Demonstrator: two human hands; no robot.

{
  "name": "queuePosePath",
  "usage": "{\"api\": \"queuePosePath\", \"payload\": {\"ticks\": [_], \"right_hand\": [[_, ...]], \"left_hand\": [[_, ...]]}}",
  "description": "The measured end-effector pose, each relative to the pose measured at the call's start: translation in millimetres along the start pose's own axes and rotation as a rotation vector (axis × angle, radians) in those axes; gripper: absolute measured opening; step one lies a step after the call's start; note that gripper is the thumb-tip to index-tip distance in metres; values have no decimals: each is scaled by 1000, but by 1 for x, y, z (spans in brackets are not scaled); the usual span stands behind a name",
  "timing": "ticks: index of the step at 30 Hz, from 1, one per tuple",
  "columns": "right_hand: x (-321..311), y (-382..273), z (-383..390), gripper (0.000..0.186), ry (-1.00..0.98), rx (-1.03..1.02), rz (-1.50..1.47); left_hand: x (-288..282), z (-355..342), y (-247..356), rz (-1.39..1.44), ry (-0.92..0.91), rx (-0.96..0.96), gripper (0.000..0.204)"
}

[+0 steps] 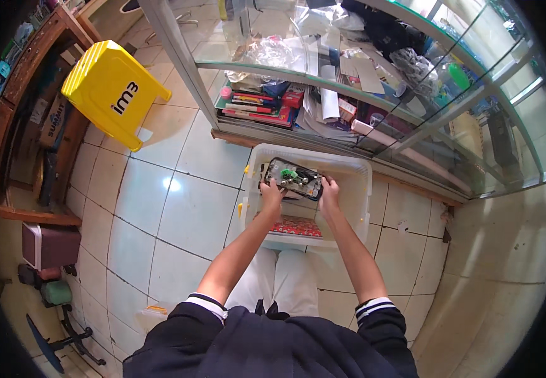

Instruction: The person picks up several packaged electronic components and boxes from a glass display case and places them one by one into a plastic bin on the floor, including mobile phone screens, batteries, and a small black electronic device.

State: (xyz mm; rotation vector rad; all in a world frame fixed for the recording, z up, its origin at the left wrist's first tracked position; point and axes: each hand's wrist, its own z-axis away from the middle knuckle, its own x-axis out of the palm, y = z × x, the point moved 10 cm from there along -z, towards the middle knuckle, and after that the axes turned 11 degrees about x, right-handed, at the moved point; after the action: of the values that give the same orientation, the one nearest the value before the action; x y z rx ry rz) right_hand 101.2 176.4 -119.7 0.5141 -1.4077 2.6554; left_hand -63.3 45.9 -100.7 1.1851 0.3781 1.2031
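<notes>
Both my hands hold a shallow black-edged rectangular tray (277,169) by its two short ends. Small metal pieces and a bright green item lie in it, too small to name. My left hand (273,193) grips the left end, and my right hand (329,194) has the right end. Below them stands a translucent plastic bin (366,165) with yellow clips on its left side. Inside the bin, close to me, lies a flat thing with a red pattern (296,226). Under the tray, some pale item is partly hidden.
A glass display case (333,79) full of books, papers and plastic bags stands just beyond the bin. To the left are a yellow plastic stool (106,91) and a wooden cabinet (8,126). A maroon box (51,244) sits at the lower left on the tiled floor (185,214).
</notes>
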Motion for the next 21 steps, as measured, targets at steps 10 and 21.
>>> {"api": "queuePosePath", "payload": {"ticks": [10, 21], "right_hand": [[32, 20, -6, 24, 233, 53, 359], [27, 30, -4, 48, 190, -3, 102]], "left_hand": [[-67, -46, -68, -106, 359, -15, 29], [-46, -25, -37, -195, 481, 25, 39]]}}
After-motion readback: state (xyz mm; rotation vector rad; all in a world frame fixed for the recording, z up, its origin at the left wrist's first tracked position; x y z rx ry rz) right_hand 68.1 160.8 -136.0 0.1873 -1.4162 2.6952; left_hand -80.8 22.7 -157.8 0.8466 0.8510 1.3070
